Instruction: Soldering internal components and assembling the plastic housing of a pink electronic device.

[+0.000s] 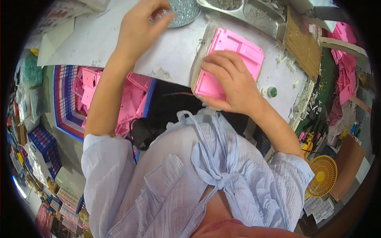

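A pink plastic molded part (247, 50), rectangular with raised walls and recesses, lies on a worn pad (198, 65) at the table's front edge. My right hand (234, 81) is laid over its near side, fingers across the top and thumb along the near edge, gripping it. Farther left, my left hand (143, 23) reaches over the rim of a round dish (184, 14) full of small shiny metal pieces, probably screws. Its thumb and curled index finger stand apart, and nothing shows between them. The other left fingers are partly hidden.
Several pink parts fill a blue-and-red basket (65, 105) below the table on the left. A metal tray (262, 18) with small hardware stands at the back, beside a brown board (303, 43). A small green-topped container (272, 92) and white plastic bits (291, 63) lie at right.
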Tool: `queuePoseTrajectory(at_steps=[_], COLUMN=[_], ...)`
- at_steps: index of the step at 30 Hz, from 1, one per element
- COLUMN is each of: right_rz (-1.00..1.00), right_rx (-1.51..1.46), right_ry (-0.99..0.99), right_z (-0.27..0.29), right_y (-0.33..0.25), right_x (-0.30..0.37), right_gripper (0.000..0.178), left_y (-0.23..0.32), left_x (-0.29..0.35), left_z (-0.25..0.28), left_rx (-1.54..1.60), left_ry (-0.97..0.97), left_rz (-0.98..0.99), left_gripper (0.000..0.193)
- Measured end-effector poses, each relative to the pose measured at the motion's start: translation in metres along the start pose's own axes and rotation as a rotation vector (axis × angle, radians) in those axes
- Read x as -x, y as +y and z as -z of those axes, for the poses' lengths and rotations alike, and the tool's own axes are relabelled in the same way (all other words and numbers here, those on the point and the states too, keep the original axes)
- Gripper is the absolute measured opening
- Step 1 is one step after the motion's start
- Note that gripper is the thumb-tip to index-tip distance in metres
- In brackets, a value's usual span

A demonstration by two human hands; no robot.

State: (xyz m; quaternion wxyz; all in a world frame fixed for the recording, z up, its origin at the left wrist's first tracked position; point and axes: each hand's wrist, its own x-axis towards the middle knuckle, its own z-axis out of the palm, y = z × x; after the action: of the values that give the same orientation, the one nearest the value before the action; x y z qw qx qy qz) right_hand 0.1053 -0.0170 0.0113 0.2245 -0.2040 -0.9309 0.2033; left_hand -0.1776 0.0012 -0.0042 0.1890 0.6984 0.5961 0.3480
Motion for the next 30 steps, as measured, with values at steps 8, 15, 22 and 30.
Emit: queuePoseTrajectory(at_steps=[8, 15, 22, 30], right_rz=[0.039, 0.097, 0.097, -0.040], right_rx=[0.027, 0.287, 0.410, 0.119], right_ry=[0.086, 0.133, -0.052, 0.085], right_z=[0.020, 0.003, -0.031, 0.029], right_y=[0.003, 0.077, 0.116, 0.107], right_x=[0.003, -0.123, -0.170, -0.131], right_gripper=[0.045, 0.014, 0.022, 0.019], left_y=[-0.039, -0.043, -0.015, 0.040], left_x=[-0.034, -0.040, -0.021, -0.008], left_z=[-0.015, -0.028, -0.022, -0.064], left_rx=[-0.478, -0.520, 0.018, 0.122], left_ry=[-0.021, 0.111, 0.091, 0.001], left_rz=[-0.131, -0.180, -0.124, -0.273], left_gripper=[0.016, 0.012, 0.009, 0.007])
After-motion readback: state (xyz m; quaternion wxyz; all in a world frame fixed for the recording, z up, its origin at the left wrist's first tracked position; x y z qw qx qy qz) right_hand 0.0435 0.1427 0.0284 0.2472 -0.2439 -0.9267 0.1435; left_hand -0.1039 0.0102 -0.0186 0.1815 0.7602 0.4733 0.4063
